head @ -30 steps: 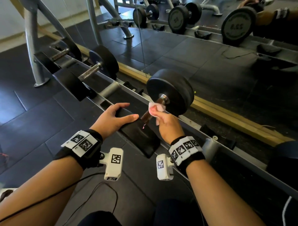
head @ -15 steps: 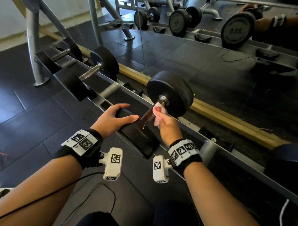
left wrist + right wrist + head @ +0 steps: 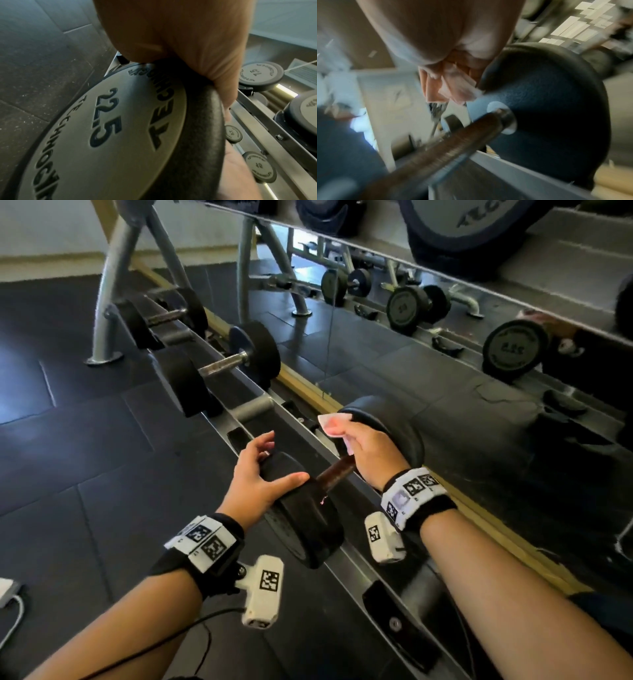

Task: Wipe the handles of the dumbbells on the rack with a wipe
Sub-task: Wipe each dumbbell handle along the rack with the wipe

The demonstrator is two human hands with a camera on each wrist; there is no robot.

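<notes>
The left hand (image 3: pixel 255 474) rests spread on the near dumbbell head (image 3: pixel 305 518); at two o'clock, right hand (image 3: pixel 371 453) fingers pinch a pink wipe (image 3: pixel 334 424) above the brown handle (image 3: pixel 334 472).

Metal rack (image 3: pixel 253 409) w/ 3 dumbbells (image 3: pixel 305 518) on rails.

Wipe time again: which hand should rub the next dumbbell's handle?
Right, probably. The right hand already pinches the wipe, lifted off the handle. The left hand rests on the near weight, holding no wipe.
</notes>
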